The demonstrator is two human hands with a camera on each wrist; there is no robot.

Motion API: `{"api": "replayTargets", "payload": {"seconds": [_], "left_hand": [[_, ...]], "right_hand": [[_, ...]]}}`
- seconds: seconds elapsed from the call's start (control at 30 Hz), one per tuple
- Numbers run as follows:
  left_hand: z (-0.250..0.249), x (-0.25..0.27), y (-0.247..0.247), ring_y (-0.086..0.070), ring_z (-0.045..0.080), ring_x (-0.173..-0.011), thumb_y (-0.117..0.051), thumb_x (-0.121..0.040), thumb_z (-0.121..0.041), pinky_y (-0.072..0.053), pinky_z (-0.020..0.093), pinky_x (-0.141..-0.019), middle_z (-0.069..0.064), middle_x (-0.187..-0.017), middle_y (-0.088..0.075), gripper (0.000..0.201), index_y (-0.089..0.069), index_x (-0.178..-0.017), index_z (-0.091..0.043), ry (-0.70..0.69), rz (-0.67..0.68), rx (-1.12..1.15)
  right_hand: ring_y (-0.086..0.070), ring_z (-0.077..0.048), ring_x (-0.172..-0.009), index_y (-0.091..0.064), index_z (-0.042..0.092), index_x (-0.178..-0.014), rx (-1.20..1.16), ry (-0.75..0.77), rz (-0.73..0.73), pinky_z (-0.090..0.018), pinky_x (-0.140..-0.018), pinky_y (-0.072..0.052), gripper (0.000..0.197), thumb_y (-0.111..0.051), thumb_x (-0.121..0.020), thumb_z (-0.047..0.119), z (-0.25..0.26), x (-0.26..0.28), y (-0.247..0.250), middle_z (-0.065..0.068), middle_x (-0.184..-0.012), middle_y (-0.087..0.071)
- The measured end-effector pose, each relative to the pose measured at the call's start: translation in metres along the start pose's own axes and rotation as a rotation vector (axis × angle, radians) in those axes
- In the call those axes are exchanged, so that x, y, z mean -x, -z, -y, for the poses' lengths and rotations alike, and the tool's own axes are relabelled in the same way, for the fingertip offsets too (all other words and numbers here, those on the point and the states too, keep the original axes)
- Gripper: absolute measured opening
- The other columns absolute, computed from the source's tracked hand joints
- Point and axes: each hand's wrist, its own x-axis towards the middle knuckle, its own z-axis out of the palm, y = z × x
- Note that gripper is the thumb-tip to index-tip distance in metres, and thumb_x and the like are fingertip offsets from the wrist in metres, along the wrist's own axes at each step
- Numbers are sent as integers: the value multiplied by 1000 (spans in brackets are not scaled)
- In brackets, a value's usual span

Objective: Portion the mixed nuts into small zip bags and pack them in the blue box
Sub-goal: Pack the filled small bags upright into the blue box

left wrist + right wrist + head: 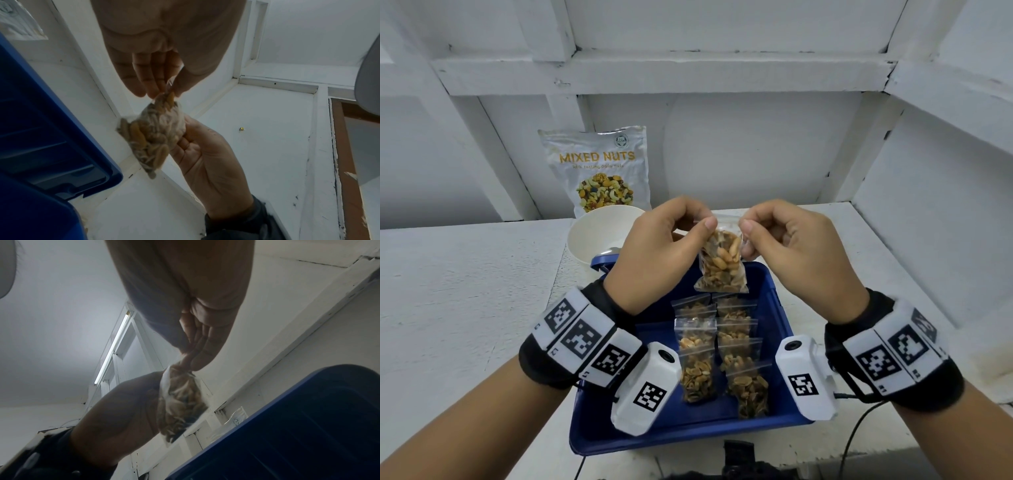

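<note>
A small clear zip bag (722,265) filled with mixed nuts hangs above the blue box (688,433). My left hand (703,222) pinches its top edge at the left corner and my right hand (744,223) pinches the right corner. In the left wrist view the bag (152,134) hangs from the left hand (166,92), with the right hand's fingers (185,139) behind it. The right wrist view shows the bag (180,402) under the right hand (189,363). Several filled bags (709,346) lie in two rows inside the box.
A "MIXED NUTS" pouch (599,171) leans on the back wall at the left. A white bowl (595,236) stands in front of it, just behind the box. White shelf walls close in the back and right. A black cable (856,428) runs at the near right.
</note>
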Motion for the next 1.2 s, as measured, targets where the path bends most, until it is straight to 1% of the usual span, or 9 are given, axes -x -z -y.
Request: {"api": "replayTargets", "payload": {"seconds": [0.1,0.2,0.27,0.43,0.5,0.63,0.73,0.83,1.2], "left_hand": [[1,0,-1,-55,-6,-71,-52,-86,-23,-42,9,-61,-15,-73,-56,9,-54,-81,-29,-35,-18,-41],[0,1,-2,-54,-7,-69,-51,-87,-21,-39,7,-60,-16,-72,-54,10,-52,-81,-29,-56,-14,-66],[-1,1,-2,-54,-5,-70,-51,-87,-21,-40,8,-59,-16,-71,-54,11,-52,-80,-30,-63,-11,-54],[-3,2,-2,-55,-2,-69,-55,-84,-28,-42,10,-60,-14,-71,-57,4,-55,-80,-27,-27,-1,39],[-3,2,-2,-56,-1,-71,-53,-79,-39,-46,15,-61,-14,-74,-59,14,-57,-83,-26,-4,27,75],[-1,1,-3,-56,3,-71,-49,-80,-40,-46,20,-58,-11,-74,-59,13,-56,-81,-30,-49,32,-2],[1,2,-4,-54,0,-72,-48,-82,-36,-40,12,-60,-13,-74,-56,9,-55,-81,-29,-98,19,-44],[2,2,-4,-53,-3,-72,-49,-83,-31,-36,5,-63,-14,-76,-56,14,-57,-83,-19,-130,-2,-61],[0,2,-2,-52,-5,-73,-52,-85,-26,-35,4,-64,-14,-75,-56,10,-57,-82,-17,-206,18,-110]], "right_hand": [[-64,-3,-60,-59,24,-80,-2,15,-1,-19,-64,-54,18,-58,-90,8,0,0,0,6,-66,-63],[-65,-15,-68,-56,31,-82,30,22,15,-34,-69,-56,22,-59,-89,11,0,0,-1,5,-74,-63],[-64,-17,-70,-56,33,-82,47,27,19,-36,-69,-55,21,-60,-89,13,0,0,-1,8,-76,-62],[-58,-7,-63,-59,26,-82,74,84,17,-19,-62,-49,7,-56,-86,21,-1,0,0,14,-70,-58],[-58,-8,-63,-60,22,-83,72,94,18,-20,-61,-49,5,-55,-85,21,-2,0,0,13,-70,-58],[-59,-9,-64,-60,21,-82,56,97,32,-21,-61,-49,6,-55,-85,20,-2,-1,-1,12,-69,-59],[-58,-10,-64,-60,22,-81,60,95,32,-20,-60,-49,5,-55,-84,20,-3,-1,-2,11,-69,-59],[-57,-11,-65,-60,18,-82,69,120,20,-14,-59,-45,5,-55,-85,18,-3,-1,-4,11,-69,-58],[-54,-4,-62,-60,19,-81,73,120,46,-9,-57,-39,5,-56,-84,16,-3,-2,-7,16,-66,-55]]}}
